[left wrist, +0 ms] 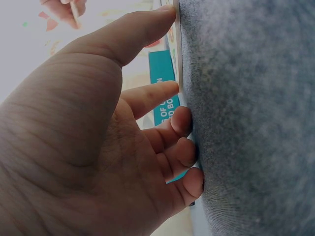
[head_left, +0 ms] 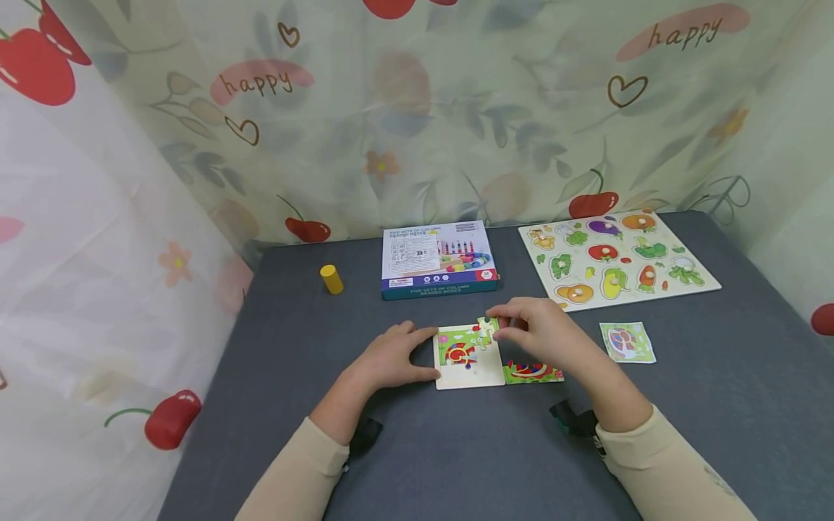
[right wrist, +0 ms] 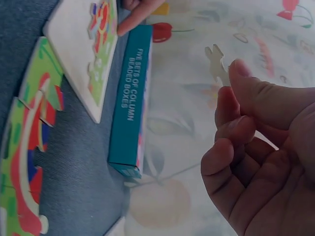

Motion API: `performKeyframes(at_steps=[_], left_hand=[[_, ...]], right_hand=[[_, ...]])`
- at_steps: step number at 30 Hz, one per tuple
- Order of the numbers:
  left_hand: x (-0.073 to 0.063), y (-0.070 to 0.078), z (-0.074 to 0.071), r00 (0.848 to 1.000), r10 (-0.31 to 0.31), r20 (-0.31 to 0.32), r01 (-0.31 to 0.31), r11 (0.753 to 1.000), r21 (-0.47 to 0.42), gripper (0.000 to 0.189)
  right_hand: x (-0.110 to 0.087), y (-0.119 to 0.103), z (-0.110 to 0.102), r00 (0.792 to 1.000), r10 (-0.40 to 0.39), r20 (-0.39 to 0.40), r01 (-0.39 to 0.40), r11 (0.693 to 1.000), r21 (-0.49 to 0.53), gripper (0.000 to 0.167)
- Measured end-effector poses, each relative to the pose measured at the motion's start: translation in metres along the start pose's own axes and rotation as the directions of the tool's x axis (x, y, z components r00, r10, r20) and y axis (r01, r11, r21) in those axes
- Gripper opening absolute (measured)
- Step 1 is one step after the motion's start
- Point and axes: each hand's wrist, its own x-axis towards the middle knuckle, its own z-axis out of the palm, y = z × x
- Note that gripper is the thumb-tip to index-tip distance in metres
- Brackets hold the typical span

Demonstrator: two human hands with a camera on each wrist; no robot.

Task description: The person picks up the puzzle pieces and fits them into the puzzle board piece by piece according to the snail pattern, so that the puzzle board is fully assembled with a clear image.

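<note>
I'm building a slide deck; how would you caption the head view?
Right hand pinches a jigsaw piece near a partly filled puzzle board, whose edge the left hand touches.

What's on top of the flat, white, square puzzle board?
The board carries joined, flat, green-and-red jigsaw pieces along its far side; the near strip is bare white. The surface beneath them is covered and cannot be seen.

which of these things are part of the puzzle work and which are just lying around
Part of it:
puzzle board, touched by the left hand
puzzle piece, pinched by the right hand
joined pieces beside the board
picture card, perhaps as a guide

Lying about, it seems:
yellow cylinder
beaded boxes set
vegetable board
</note>
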Motion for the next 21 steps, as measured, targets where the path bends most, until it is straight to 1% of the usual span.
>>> performKeyframes(at_steps=[8,14,21], left_hand=[[0.0,0.0,0.0,1.0,0.0,0.006,0.0,1.0,0.003,0.085],[0.0,0.0,-0.001,1.0,0.0,0.009,0.0,1.0,0.004,0.085],[-0.001,0.0,-0.001,1.0,0.009,0.003,-0.009,1.0,-0.005,0.085]], right_hand=[[0.005,0.01,0.016,0.996,0.048,0.071,-0.046,0.999,-0.026,0.03],[0.008,0.017,0.023,0.991,0.079,0.105,-0.075,0.996,-0.05,0.033],[0.012,0.024,0.03,0.984,0.101,0.146,-0.093,0.994,-0.061,0.03]])
